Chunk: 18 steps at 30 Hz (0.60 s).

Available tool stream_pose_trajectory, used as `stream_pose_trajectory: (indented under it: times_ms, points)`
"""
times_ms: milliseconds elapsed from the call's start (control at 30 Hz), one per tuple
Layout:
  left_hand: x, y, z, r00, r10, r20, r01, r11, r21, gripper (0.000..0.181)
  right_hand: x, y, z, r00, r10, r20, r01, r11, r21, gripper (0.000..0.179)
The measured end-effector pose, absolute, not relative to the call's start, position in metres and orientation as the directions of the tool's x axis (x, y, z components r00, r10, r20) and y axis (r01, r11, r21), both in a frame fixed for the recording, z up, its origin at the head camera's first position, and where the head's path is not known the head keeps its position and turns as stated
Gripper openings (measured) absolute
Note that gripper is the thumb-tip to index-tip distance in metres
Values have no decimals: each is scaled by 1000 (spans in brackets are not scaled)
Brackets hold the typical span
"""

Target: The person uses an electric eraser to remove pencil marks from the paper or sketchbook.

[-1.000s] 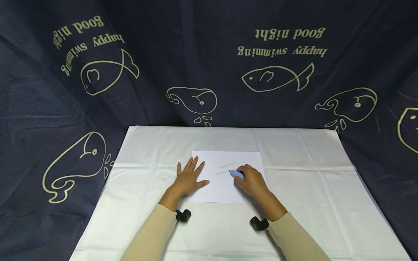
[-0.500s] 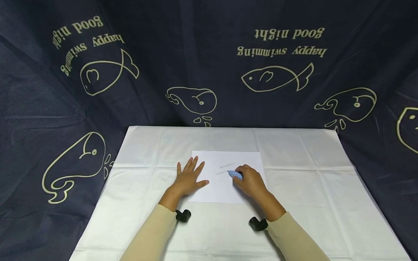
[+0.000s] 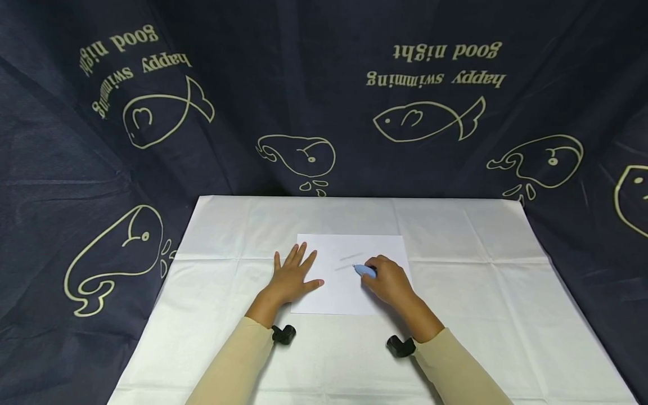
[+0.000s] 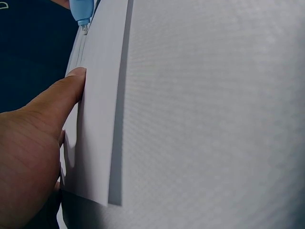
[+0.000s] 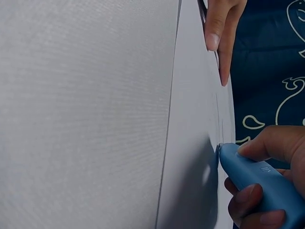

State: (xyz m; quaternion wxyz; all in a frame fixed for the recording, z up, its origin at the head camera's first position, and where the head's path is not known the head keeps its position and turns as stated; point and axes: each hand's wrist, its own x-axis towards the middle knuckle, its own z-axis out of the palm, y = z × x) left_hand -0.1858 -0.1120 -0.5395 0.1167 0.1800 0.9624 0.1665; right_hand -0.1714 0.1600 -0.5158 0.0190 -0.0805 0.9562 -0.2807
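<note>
A white sheet of paper (image 3: 334,298) lies on the cloth, with two faint grey pencil-like streaks near its middle. My left hand (image 3: 291,281) rests flat on the sheet's left side, fingers spread. In my right hand (image 3: 392,281) is a light blue electric eraser (image 3: 365,270), thick-bodied with a narrow tip. Seen from the right wrist, thumb and fingers wrap the eraser (image 5: 259,179), and its tip is right at the paper beside the streaks. The left wrist view shows the left thumb (image 4: 59,98) along the paper, with the eraser's clear tip (image 4: 84,28) beyond.
A creased white cloth (image 3: 471,315) covers the table. Behind and beside it hangs a dark blue curtain (image 3: 324,73) with fish and whale outlines and upside-down lettering. Black wrist cameras, the left one (image 3: 284,335) and the right one (image 3: 401,346), sit by the sleeves.
My right hand has shifted very slightly left with the eraser, its tip moving along the lower streak. The left hand has stayed in place on the paper.
</note>
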Motion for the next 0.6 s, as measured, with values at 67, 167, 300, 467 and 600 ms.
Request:
stream_pose_trajectory:
  times_ms: [67, 167, 300, 467, 600]
  points:
    - [-186, -112, -539, -908, 384, -167, 306, 880, 362, 83, -172, 159, -516, -986, -165, 6, -143, 829, -540, 22]
    - [-186, -112, -539, -907, 386, -167, 307, 880, 363, 83, -173, 158, -516, -986, -167, 6, -143, 828, -542, 22]
    - [-186, -112, -539, -908, 384, -169, 305, 881, 362, 83, -174, 155, -516, -984, -176, 6, -151, 825, -544, 23]
    - [-185, -112, -538, -908, 381, -174, 300, 882, 363, 83, -175, 155, -514, -983, -186, 1, -159, 834, -529, 22]
    - [-185, -112, -538, -909, 382, -168, 303, 881, 363, 83, -174, 157, -512, -982, -189, -8, -157, 838, -523, 21]
